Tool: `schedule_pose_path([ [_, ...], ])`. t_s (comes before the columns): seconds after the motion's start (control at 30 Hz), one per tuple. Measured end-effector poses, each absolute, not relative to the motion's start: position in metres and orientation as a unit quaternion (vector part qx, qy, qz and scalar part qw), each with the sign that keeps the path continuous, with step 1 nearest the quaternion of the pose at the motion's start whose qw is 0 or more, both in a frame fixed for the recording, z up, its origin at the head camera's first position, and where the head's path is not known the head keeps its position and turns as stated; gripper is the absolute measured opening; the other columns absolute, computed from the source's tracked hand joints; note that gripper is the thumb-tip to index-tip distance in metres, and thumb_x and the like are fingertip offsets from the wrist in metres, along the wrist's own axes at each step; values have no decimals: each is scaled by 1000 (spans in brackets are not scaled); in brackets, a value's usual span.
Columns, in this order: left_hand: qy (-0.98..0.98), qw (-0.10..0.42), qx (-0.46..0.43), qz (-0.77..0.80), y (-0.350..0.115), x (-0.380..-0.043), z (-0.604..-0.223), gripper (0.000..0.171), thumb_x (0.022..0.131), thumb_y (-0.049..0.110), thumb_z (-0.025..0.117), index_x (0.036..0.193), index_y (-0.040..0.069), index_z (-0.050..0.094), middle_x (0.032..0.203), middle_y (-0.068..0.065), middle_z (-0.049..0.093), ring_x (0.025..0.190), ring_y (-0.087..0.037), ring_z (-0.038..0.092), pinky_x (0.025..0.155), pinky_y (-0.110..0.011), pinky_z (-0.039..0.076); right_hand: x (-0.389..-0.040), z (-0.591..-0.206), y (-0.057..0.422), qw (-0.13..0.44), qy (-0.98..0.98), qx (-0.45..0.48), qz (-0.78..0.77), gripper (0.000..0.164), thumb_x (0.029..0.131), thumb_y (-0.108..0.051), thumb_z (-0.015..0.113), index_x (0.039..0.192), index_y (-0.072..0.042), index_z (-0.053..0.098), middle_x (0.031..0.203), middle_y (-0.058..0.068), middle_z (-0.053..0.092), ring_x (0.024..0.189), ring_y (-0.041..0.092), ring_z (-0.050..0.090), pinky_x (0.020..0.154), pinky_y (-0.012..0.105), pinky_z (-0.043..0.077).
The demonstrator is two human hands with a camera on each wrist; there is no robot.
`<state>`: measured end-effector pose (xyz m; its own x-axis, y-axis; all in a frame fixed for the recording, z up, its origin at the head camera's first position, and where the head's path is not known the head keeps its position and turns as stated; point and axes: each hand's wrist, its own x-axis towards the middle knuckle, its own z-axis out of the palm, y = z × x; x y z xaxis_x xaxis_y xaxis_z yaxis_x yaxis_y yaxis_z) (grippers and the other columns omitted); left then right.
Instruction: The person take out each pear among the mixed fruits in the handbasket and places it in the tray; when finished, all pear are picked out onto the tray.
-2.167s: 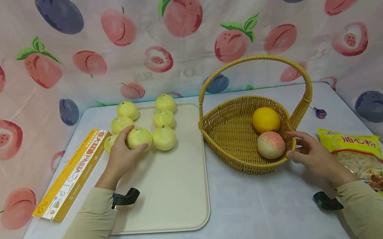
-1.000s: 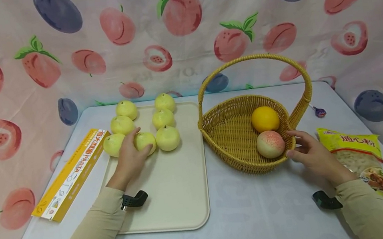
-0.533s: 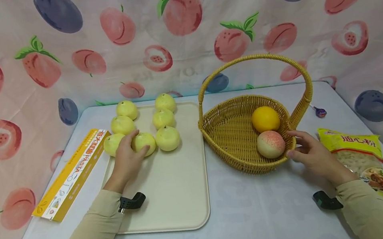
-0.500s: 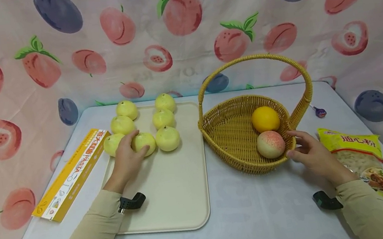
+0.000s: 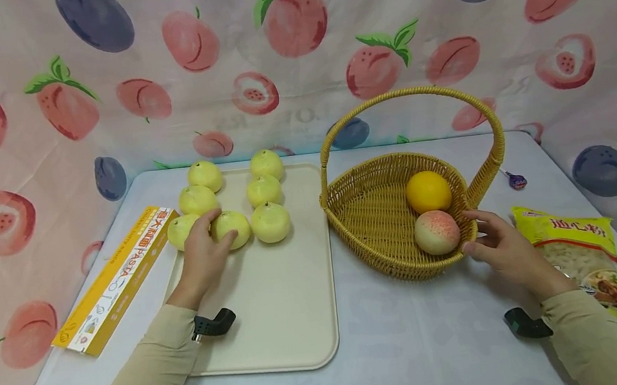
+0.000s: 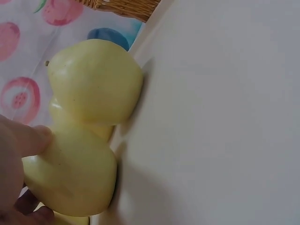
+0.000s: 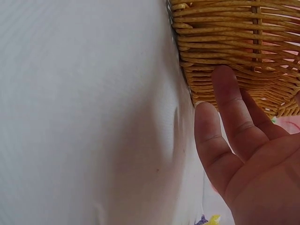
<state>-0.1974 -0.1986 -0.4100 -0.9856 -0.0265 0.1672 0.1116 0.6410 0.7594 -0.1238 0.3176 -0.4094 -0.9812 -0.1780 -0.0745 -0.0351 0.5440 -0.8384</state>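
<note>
My left hand [image 5: 202,255] grips a smooth, pale yellow-green, pear-like fruit [image 5: 234,228] on the beige tray [image 5: 268,308], thumb on its near side. In the left wrist view, this fruit [image 6: 75,173] rests on the tray against a similar stemmed fruit [image 6: 96,79]. Several more like it stand in two columns, one by the left fruit [image 5: 198,199] and one by the right fruit [image 5: 264,190]. My right hand [image 5: 509,250] touches the right side of a wicker basket [image 5: 372,229]; in the right wrist view its fairly straight fingers [image 7: 229,103] lie against the weave. An orange [image 5: 427,192] and a peach [image 5: 437,233] sit inside.
A pasta box [image 5: 115,283] lies along the tray's left side. A yellow bag of pasta [image 5: 587,266] lies beyond my right hand, with a lollipop [image 5: 516,180] behind it. The basket's tall handle [image 5: 407,93] arches over it. Fruit-printed cloth hangs behind the table.
The gripped fruit came down to the tray front, between its two neighbours, and the right neighbour shifted slightly right. My left hand then moved back slightly left. The right hand stays at the basket.
</note>
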Motion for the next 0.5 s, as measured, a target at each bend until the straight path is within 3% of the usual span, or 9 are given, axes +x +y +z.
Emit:
schedule_pose_path([
  [0.5,-902,99,11,-420,-187,-199,-414,58,97,10,66,147,-5,42,148,-24,43,141,-38,35,115,-49,28,-123,-411,318,53,871,-78,-483,62,102,-15,61,151,3,28,145,41,33,93,-4,56,76,18,51],
])
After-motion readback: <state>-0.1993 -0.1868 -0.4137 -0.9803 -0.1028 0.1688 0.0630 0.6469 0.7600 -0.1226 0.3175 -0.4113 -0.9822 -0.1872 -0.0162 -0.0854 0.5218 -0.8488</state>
